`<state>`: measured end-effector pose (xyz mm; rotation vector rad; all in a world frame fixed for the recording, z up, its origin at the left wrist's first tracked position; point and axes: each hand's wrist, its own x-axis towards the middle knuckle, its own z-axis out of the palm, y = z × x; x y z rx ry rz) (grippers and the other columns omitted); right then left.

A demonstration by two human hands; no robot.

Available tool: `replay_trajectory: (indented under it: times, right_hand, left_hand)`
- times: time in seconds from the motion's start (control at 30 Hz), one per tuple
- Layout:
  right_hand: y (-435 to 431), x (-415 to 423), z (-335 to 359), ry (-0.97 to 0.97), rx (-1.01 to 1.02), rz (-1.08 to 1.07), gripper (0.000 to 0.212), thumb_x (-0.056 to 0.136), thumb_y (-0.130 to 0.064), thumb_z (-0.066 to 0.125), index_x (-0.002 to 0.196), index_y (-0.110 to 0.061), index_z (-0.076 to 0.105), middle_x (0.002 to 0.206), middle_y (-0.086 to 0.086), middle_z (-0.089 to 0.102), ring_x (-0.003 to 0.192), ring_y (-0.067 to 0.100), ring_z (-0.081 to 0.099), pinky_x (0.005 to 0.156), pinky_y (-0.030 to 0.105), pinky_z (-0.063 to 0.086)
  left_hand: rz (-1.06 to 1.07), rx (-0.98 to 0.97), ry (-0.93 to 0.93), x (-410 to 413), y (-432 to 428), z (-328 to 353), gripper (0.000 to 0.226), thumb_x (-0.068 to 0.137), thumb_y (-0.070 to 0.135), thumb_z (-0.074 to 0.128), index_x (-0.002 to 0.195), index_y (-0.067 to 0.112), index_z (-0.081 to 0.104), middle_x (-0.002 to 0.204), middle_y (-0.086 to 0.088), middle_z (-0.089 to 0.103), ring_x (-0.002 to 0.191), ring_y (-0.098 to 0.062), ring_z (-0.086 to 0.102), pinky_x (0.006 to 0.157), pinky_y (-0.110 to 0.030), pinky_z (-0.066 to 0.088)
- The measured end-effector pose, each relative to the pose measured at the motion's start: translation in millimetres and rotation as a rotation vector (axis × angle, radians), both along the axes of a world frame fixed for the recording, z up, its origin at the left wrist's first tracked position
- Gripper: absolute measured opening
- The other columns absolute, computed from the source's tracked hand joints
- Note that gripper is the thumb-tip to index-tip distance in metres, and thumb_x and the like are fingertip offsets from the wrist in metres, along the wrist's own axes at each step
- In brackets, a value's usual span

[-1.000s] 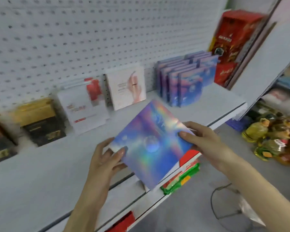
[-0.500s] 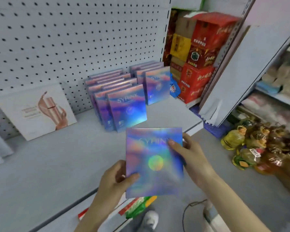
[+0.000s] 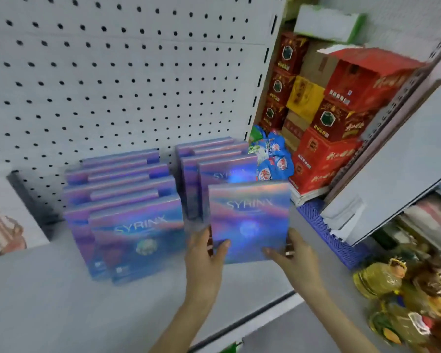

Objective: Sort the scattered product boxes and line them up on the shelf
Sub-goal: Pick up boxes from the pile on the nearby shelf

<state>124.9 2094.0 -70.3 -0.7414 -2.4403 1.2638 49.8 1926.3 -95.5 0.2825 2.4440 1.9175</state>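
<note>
Gripped by left hand (image 3: pixel 204 253) at the lower left corner and right hand (image 3: pixel 294 261) at the lower right, thumbs on the printed face: one flat, glossy holographic box (image 3: pixel 250 215). Held upright at the front of the right row (image 3: pixel 214 159) of matching boxes, beside the left row (image 3: pixel 127 200). Below, smooth grey shelf (image 3: pixel 61 301) with open surface toward its front edge; behind, perforated pegboard (image 3: pixel 112 72); right, stacked red cartons (image 3: pixel 341 118).
</note>
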Motion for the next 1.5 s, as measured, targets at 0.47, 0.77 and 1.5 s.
replay_trajectory:
  times: [0.47, 0.77, 1.5]
  right_hand:
    - [39.6, -132.7, -53.4, 0.199, -0.126, 0.24, 0.05, 0.067, -0.008, 0.084, 0.095, -0.027, 0.047, 0.094, 0.006, 0.059, 0.082, 0.021, 0.06, 0.071, 0.021, 0.046]
    - [42.3, -130.9, -60.4, 0.193, -0.25, 0.199, 0.037, 0.075, -0.011, 0.079, 0.086, -0.018, 0.045, 0.086, 0.012, 0.058, 0.069, 0.006, 0.055, 0.059, 0.005, 0.038]
    - [-312.0, 83.0, -19.4, -0.013, -0.099, 1.008, 0.059, 0.088, -0.055, 0.054, 0.141, -0.05, 0.028, 0.145, -0.024, 0.037, 0.132, 0.0, 0.037, 0.112, 0.027, 0.029]
  left_hand:
    - [0.54, -0.245, -0.012, -48.3, 62.2, -14.4, 0.068, 0.09, 0.016, 0.061, 0.149, 0.016, 0.026, 0.151, -0.006, 0.037, 0.136, -0.021, 0.039, 0.111, -0.042, 0.034]
    - [0.481, -0.233, -0.107, -43.3, 61.2, -11.3, 0.065, 0.093, 0.026, 0.056, 0.15, 0.018, 0.024, 0.148, -0.004, 0.04, 0.131, -0.018, 0.044, 0.106, -0.021, 0.03]
    - [0.648, -0.102, -0.153, 257.3, -339.0, 9.5, 0.04, 0.078, 0.04, 0.06, 0.119, 0.036, 0.057, 0.11, 0.017, 0.068, 0.101, 0.001, 0.064, 0.088, -0.024, 0.05]
